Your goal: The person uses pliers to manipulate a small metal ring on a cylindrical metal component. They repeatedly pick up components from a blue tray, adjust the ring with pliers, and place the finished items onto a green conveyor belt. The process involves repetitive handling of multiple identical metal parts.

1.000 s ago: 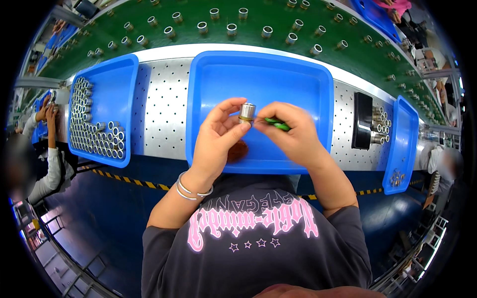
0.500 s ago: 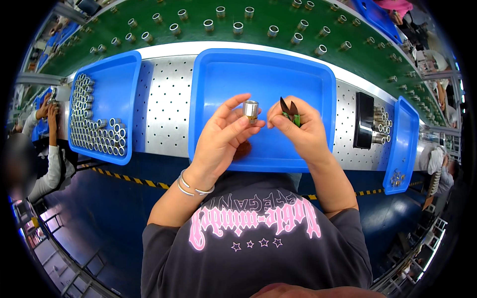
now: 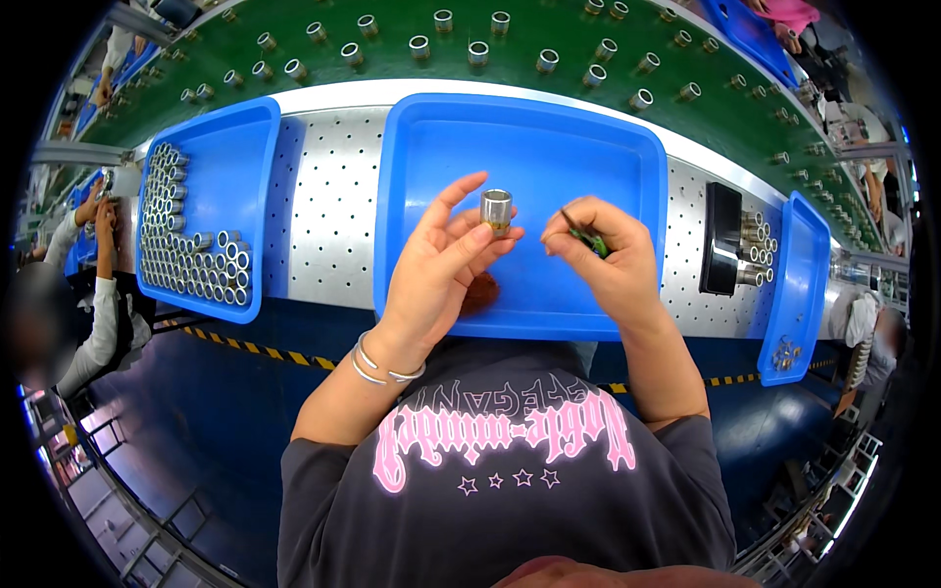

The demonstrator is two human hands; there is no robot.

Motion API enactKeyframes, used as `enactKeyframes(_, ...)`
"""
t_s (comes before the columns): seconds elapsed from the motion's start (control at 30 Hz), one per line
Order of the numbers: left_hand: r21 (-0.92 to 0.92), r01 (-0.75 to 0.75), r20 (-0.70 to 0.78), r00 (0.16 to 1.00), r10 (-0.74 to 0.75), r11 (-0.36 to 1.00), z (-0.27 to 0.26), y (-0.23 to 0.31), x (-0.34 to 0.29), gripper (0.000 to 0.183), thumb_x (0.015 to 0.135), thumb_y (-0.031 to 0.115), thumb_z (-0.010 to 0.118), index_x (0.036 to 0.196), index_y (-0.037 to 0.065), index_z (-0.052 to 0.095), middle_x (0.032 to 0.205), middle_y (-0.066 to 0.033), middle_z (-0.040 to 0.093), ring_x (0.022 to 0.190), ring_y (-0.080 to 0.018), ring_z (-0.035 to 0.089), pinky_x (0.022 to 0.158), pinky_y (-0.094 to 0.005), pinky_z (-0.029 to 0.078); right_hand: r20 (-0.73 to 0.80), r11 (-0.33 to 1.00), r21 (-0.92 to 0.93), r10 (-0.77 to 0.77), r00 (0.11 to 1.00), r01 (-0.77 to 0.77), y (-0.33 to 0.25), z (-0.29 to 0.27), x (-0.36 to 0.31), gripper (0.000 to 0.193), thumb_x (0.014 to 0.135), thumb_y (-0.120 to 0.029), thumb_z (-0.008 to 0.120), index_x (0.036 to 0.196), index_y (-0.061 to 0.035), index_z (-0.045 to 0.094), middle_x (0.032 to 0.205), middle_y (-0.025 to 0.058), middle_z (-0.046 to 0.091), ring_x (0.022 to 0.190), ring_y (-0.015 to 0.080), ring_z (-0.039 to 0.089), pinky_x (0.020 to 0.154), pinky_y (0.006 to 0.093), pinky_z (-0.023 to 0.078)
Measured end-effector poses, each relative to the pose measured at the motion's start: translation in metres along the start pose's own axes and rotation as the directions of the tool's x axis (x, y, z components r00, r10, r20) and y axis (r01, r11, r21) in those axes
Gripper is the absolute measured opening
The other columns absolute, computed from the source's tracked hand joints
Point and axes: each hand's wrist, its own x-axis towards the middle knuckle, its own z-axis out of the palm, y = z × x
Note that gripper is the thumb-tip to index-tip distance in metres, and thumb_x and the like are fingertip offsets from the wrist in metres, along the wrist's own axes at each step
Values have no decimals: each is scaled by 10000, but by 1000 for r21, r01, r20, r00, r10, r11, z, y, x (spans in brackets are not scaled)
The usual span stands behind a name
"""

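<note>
Over the middle blue tray, my left hand holds a short shiny metal sleeve upright between thumb and fingers, its open end facing up. To the right of it, my right hand is closed around small green-handled snips, whose dark blades point up and to the left. The snips and the sleeve are apart. A reddish-brown rounded thing lies in the tray, partly hidden behind my left hand.
A left blue tray holds many metal sleeves in rows. Beyond the perforated metal bench runs a green conveyor with scattered sleeves. On the right are a black flat device, several sleeves and another blue tray.
The snips have tilted from pointing upward to lying flatter in my right hand, which has shifted slightly right. My left hand still holds the sleeve. Sleeves on the conveyor sit slightly further right.
</note>
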Motion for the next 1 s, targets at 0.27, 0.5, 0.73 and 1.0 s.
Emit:
enactKeyframes(0.27,554,-312,133,948,288,772,3,-8,-3,514,824,-68,545,1298,31,374,1067,-135,561,992,-201,586,867,-280,476,-10,791,-574,-269,963,215,-13,6,12,201,708,-63,678,903,-63,628,837,70,615,692,227,613,575,287,487)
enactKeyframes(0.5,470,-222,146,974,173,854,3,-6,-5,496,831,-46,546,1298,10,387,1079,-134,554,987,-202,583,864,-278,471,-6,836,-495,-278,961,238,-2,0,17,150,708,-20,650,856,-37,628,752,86,598,646,230,588,555,283,457)
enactKeyframes(0.73,57,54,7,999,-54,997,-7,-2,1,465,846,74,586,1281,26,427,1101,-149,569,966,-218,597,856,-278,486,-113,983,-181,-53,992,32,-13,-8,14,59,779,-8,627,832,14,610,746,55,597,667,94,540,580,217,417)
enactKeyframes(1.0,28,24,43,999,-26,999,-4,-1,0,440,839,67,595,1250,4,454,1114,-142,562,988,-216,584,891,-314,463,25,995,99,-3,1000,0,-15,-1,18,60,832,-35,593,845,20,575,779,29,587,716,70,545,622,200,437)
